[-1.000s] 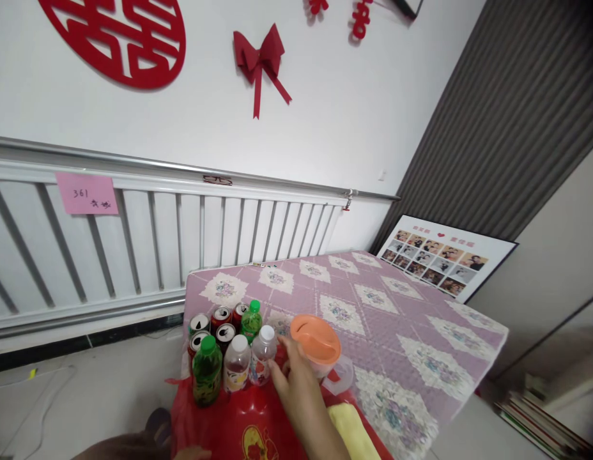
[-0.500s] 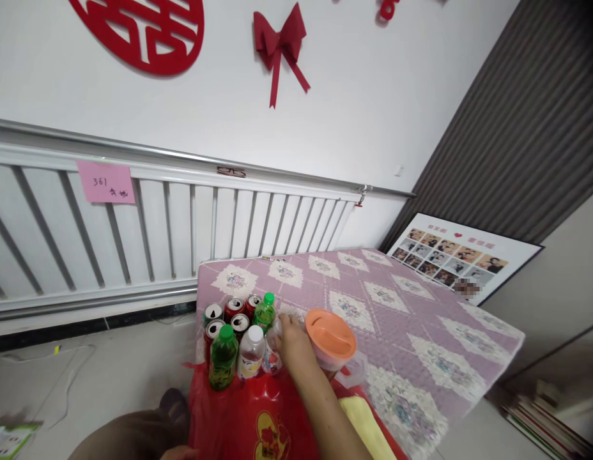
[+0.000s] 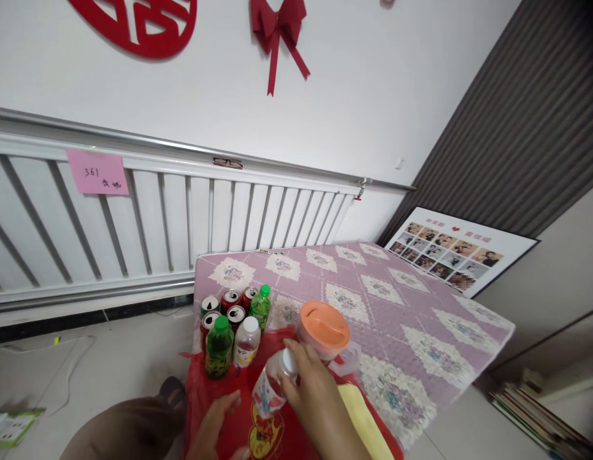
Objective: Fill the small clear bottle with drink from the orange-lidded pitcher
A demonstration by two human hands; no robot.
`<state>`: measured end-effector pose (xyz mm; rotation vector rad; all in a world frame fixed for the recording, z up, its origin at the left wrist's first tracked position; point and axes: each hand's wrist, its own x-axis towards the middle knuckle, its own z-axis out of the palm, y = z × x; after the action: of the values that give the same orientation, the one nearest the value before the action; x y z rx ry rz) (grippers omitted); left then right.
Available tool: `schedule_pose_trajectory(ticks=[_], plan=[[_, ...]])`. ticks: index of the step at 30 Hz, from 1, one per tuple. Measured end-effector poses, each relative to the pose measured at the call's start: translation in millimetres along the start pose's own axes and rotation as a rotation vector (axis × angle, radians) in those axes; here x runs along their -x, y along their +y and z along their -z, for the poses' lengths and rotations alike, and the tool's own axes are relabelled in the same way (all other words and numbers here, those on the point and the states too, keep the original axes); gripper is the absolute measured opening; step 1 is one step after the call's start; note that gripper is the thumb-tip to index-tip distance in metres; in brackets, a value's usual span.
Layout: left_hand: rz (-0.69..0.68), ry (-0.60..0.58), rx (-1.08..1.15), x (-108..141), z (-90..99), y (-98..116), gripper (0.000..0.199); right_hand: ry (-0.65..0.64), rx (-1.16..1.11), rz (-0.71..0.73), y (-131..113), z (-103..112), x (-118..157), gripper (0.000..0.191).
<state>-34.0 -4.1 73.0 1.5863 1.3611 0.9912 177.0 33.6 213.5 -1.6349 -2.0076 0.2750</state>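
My right hand [image 3: 306, 377] grips a clear plastic bottle [image 3: 270, 388] near its white cap and holds it tilted above the red plastic bag [image 3: 243, 409]. Left of the bottle is my left hand [image 3: 218, 421], its fingers apart and holding nothing. Beyond the hands stand a green-capped bottle [image 3: 218, 348], a white-capped clear bottle [image 3: 246, 344] and a smaller green bottle [image 3: 261, 308]. Several opened drink cans [image 3: 231, 299] are grouped behind and beside them. Right of my right hand stands a clear pitcher with an orange lid [image 3: 325, 324].
A folded yellow cloth [image 3: 361, 418] lies at the front right. The table wears a purple floral cover [image 3: 387, 319]. Behind it run a white radiator [image 3: 153, 217] and a pipe. A photo board [image 3: 450, 249] leans at the right. My knee [image 3: 119, 428] is at the lower left.
My right hand has drawn the clear bottle out of the group, toward me, and tilted it. My left hand has come up from the bottom edge, opening beside the bottle.
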Motion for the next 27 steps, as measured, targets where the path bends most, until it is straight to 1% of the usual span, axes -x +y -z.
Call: schedule_pose_trajectory(ticks=[2,4,6,8,10,12,15,16,19,21,24,27], plan=[[-0.069,0.033,-0.026,-8.0,-17.2,6.1,0.067,-0.06,-0.041,-0.033,3.7,-13.3,13.6,0.052],[-0.088,0.031,-0.037,-15.5,-33.4,11.8,0.077,-0.112,-0.061,-0.062,5.5,-23.9,22.6,0.055],[-0.096,0.02,-0.038,-22.5,-46.9,16.9,0.084,-0.148,-0.082,-0.073,5.2,-30.0,27.2,0.057],[-0.124,0.039,-0.026,-28.9,-56.6,21.9,0.082,-0.17,-0.12,-0.068,3.6,-32.5,28.4,0.057],[-0.159,0.067,-0.001,-34.6,-62.3,27.4,0.078,-0.173,-0.159,-0.059,1.7,-33.4,27.9,0.058],[-0.183,0.049,0.04,-39.0,-64.5,33.3,0.074,-0.17,-0.181,-0.059,0.0,-34.1,27.3,0.057],[-0.207,-0.025,0.103,-42.1,-63.5,40.1,0.062,-0.167,-0.18,-0.075,-2.1,-33.7,27.6,0.057],[-0.208,-0.032,0.117,-42.2,-62.9,41.1,0.059,-0.163,-0.169,-0.084,-3.0,-32.6,27.7,0.058],[-0.173,0.002,0.148,-41.1,-62.4,40.2,0.057,-0.131,-0.078,-0.135,-6.5,-26.8,26.8,0.055],[-0.133,0.021,0.165,-40.4,-63.1,38.4,0.056,-0.107,0.027,-0.168,-9.6,-23.0,24.6,0.045],[-0.12,0.006,0.157,-41.1,-63.8,37.5,0.055,-0.1,0.151,-0.161,-14.4,-21.7,20.1,0.025],[-0.122,-0.027,0.147,-42.7,-62.9,38.5,0.054,-0.12,0.202,-0.141,-17.8,-24.3,15.9,0.016]])
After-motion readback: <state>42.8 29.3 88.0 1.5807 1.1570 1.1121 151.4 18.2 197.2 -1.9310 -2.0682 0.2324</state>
